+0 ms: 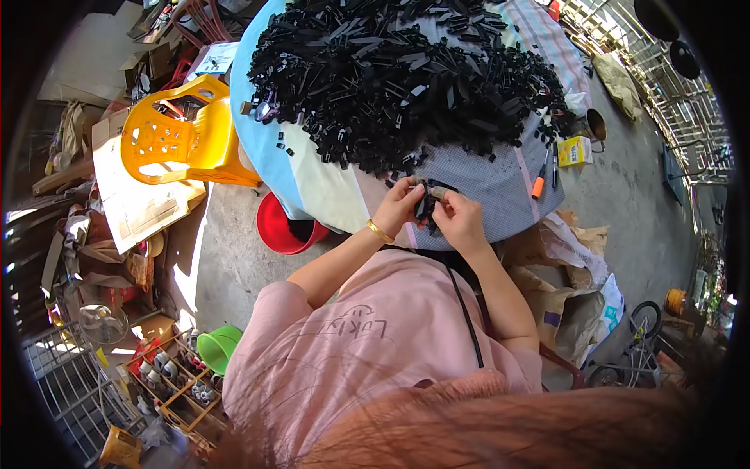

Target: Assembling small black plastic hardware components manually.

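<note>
My left hand (400, 205) and my right hand (458, 218) meet at the near edge of a round table. Between them they pinch a small black plastic piece (423, 208), partly covered by my fingers, so its exact kind does not show. Fingers of both hands are closed on it. A gold bangle circles my left wrist. Just beyond my hands spreads a large heap of small black plastic parts (406, 86), some flat and long, others short and blocky. The striped tablecloth (336, 184) lies under the heap.
A red bucket (283, 227) stands on the floor at the table's left, by a yellow plastic chair (183, 137). An orange-capped marker (539, 184) and a yellow box (576, 152) lie on the right. Paper sacks (570, 281) crowd the floor near my right elbow.
</note>
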`<action>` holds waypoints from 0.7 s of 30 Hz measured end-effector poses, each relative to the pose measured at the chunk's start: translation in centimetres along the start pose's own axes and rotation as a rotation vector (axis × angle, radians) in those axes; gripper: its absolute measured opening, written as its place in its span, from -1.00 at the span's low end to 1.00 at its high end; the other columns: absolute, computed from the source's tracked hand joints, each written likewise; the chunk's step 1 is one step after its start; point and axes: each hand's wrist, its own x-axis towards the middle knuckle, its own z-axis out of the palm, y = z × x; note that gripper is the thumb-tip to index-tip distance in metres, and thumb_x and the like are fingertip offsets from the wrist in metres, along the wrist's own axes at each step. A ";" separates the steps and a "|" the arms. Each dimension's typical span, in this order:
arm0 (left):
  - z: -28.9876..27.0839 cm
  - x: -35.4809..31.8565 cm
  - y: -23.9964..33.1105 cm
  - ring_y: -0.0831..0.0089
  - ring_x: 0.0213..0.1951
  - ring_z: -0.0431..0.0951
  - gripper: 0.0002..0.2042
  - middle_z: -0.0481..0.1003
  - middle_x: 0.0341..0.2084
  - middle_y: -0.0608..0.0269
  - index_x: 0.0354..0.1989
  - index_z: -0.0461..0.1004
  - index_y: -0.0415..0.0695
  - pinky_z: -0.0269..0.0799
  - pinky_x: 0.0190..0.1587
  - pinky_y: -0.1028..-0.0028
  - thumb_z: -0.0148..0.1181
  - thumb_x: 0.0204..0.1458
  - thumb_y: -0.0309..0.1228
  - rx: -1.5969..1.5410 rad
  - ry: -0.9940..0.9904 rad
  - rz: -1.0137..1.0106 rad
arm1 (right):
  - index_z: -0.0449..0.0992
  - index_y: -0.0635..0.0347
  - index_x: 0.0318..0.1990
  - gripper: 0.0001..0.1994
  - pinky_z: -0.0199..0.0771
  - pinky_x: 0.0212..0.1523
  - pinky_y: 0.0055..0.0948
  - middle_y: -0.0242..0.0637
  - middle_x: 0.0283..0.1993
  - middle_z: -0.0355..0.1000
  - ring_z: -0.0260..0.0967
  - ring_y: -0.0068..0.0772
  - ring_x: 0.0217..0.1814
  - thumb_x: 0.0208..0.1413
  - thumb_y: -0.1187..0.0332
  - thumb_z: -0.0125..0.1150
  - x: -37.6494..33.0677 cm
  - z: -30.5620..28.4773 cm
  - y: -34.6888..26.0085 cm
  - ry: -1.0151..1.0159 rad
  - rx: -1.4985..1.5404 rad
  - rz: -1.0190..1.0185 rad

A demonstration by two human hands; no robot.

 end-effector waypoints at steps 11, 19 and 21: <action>1.9 0.3 -1.1 0.52 -0.71 0.38 -0.76 0.39 -0.58 0.27 -0.17 0.23 -0.21 0.26 -0.75 0.59 -0.03 0.09 -0.32 0.050 -0.005 0.063 | 0.32 0.27 -0.52 -0.94 0.33 -0.56 -0.26 -0.16 -0.59 0.30 0.30 -0.11 -0.57 -0.17 0.54 0.07 -1.6 -1.4 -0.6 0.088 -0.474 -0.280; 2.7 0.2 -0.8 0.60 -0.76 0.31 -0.79 0.36 -0.65 0.34 -0.24 0.27 -0.20 0.16 -0.80 0.62 -0.03 0.08 -0.31 0.172 0.052 0.121 | 0.30 0.27 -0.53 -0.92 0.31 -0.53 -0.25 -0.18 -0.55 0.28 0.29 -0.12 -0.53 -0.18 0.55 0.08 -1.3 -1.7 -0.8 0.066 -0.522 -0.492; 2.8 0.1 -0.5 0.61 -0.76 0.29 -0.79 0.35 -0.65 0.35 -0.27 0.29 -0.18 0.14 -0.80 0.63 -0.01 0.07 -0.29 0.119 0.077 0.041 | 0.30 0.28 -0.53 -0.92 0.32 -0.53 -0.25 -0.18 -0.54 0.29 0.29 -0.12 -0.53 -0.19 0.55 0.09 -1.3 -1.8 -0.7 0.076 -0.519 -0.534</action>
